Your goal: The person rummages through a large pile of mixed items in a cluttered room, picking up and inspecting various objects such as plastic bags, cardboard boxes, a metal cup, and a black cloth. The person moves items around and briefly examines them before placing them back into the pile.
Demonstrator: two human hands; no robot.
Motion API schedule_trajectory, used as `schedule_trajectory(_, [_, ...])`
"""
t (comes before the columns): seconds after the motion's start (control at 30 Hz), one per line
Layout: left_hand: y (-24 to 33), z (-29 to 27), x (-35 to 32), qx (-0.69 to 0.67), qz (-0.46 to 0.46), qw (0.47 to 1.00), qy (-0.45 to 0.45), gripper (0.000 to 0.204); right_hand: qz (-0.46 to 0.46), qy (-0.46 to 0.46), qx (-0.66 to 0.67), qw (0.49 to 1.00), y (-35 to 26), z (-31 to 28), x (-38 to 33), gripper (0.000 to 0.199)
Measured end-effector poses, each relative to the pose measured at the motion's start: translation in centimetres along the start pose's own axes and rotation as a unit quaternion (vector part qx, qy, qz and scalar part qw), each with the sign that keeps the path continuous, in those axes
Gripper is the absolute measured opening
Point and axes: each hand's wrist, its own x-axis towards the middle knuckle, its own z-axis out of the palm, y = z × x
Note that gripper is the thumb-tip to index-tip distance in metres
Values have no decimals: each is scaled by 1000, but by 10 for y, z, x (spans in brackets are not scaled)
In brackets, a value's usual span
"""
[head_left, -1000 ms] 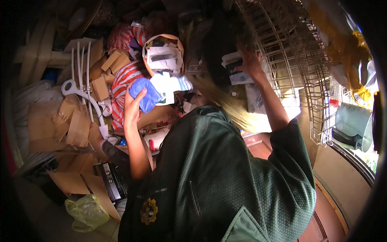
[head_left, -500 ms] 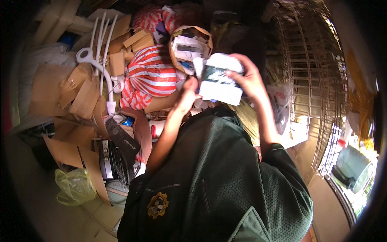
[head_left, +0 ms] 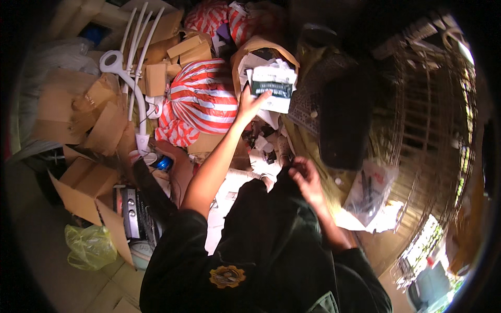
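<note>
My left hand (head_left: 251, 102) reaches out and holds a small white and dark green box (head_left: 272, 88) at the mouth of a brown paper bag (head_left: 245, 55) stuffed with white papers. Close to my dark green shirt (head_left: 271, 250), my right hand (head_left: 308, 180) hangs with its fingers loosely curled and nothing visible in it. Scraps of white paper (head_left: 261, 156) lie between the two hands.
A red-and-white striped bag (head_left: 203, 99) bulges left of the paper bag. Cardboard boxes (head_left: 94, 182), a white plastic frame (head_left: 130, 68), a black device (head_left: 133, 214) and a yellow-green plastic bag (head_left: 88, 245) crowd the left. A wire cage (head_left: 433, 120), a black block (head_left: 344, 120) and a clear plastic bag (head_left: 370, 188) lie right.
Both hands held the box near my chest half a second ago. My left hand has carried it out to the paper bag, and my right hand has let go and dropped toward my shirt.
</note>
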Motion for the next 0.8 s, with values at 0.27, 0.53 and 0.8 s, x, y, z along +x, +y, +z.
schedule_trajectory(0.27, [-140, -39, 93, 184, -191, 946, 187, 99, 67, -36, -119, 990, 65, 55, 14, 36])
schedule_trajectory(0.53, [-194, -26, -186, -194, -344, 912, -107, 38, 153, -4, -94, 984, 209, 48, 40, 22])
schedule_trajectory(0.8, [-467, -13, -310, 1, -300, 952, -53, 28, 214, 23, 17, 976, 327, 76, 100, 34])
